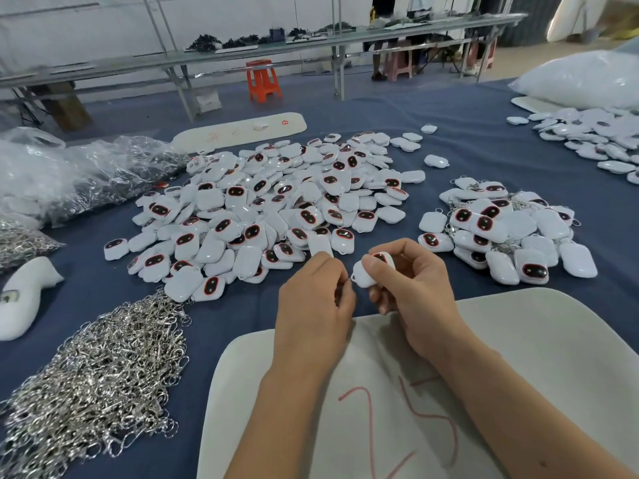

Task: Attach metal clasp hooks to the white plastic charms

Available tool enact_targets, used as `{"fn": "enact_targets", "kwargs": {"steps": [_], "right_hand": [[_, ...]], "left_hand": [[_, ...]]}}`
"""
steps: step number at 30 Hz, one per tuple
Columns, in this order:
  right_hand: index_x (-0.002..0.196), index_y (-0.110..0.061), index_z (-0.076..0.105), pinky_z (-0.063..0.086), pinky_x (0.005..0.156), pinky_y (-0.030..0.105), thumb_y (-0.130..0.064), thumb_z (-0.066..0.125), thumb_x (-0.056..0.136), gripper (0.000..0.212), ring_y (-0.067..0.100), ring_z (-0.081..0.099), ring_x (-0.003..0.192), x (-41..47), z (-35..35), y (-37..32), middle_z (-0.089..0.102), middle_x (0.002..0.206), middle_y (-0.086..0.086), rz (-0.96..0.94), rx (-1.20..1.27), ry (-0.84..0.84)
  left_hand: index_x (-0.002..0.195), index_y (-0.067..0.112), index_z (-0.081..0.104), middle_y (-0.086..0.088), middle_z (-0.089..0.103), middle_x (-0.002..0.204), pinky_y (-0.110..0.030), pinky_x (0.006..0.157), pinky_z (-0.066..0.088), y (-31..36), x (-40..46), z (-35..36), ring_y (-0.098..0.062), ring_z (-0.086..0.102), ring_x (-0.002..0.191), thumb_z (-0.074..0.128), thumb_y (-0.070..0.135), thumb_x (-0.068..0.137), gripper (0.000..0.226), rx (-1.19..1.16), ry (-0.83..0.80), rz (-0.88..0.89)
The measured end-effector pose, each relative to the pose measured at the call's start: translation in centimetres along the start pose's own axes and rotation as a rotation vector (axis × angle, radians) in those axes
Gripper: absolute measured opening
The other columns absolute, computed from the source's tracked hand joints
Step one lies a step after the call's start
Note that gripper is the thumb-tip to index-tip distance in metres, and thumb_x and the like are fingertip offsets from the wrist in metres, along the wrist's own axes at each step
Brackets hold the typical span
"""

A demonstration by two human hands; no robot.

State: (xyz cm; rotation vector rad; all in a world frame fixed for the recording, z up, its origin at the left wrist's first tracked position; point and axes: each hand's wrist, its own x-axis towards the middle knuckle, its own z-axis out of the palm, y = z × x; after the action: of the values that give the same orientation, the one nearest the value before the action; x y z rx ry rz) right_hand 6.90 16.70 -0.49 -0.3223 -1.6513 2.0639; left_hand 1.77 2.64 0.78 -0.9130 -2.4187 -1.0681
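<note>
My right hand (413, 288) grips one white plastic charm (363, 275) with a dark, red-rimmed face, holding it above the blue table. My left hand (316, 299) pinches a small metal clasp hook (348, 280) right at the charm's left corner; most of the hook is hidden by my fingers. A big heap of loose white charms (276, 209) lies just beyond my hands. A smaller pile of charms with metal hooks on them (508, 229) sits to the right. A mound of silver clasp hooks (100, 375) lies at the lower left.
A white foam board with red marks (397, 392) lies under my forearms. Clear plastic bags of hooks (79, 174) sit at the left, a white foam piece (24, 299) beside them. More charms (594, 136) and a white bag (584, 81) are at the far right.
</note>
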Motion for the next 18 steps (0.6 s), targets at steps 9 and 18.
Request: {"fn": "enact_targets", "kwargs": {"steps": [9,18], "right_hand": [[0.096,-0.016,0.073,0.045,0.046,0.025,-0.021,0.075,0.09,0.009,0.017,0.058,0.056,0.1,0.0,0.2,0.07,0.079,0.01,-0.014,0.048,-0.002],[0.124,-0.019,0.066,0.057,0.064,0.023,0.003,0.065,0.097,0.034,0.017,0.072,0.075,1.6,-1.3,-0.2,0.071,0.088,0.0,-0.119,0.114,0.343]], "left_hand": [[0.075,0.021,0.063,0.008,0.061,0.074,-0.021,0.06,0.045,-0.3,-0.2,0.5,-0.012,0.057,0.068,0.068,0.004,0.082,0.019,-0.26,0.0,-0.218],[0.078,0.031,0.066,0.017,0.065,0.077,-0.014,0.061,0.046,-0.3,-0.7,1.5,-0.006,0.06,0.069,0.065,0.002,0.08,0.03,-0.256,-0.068,-0.296]]}}
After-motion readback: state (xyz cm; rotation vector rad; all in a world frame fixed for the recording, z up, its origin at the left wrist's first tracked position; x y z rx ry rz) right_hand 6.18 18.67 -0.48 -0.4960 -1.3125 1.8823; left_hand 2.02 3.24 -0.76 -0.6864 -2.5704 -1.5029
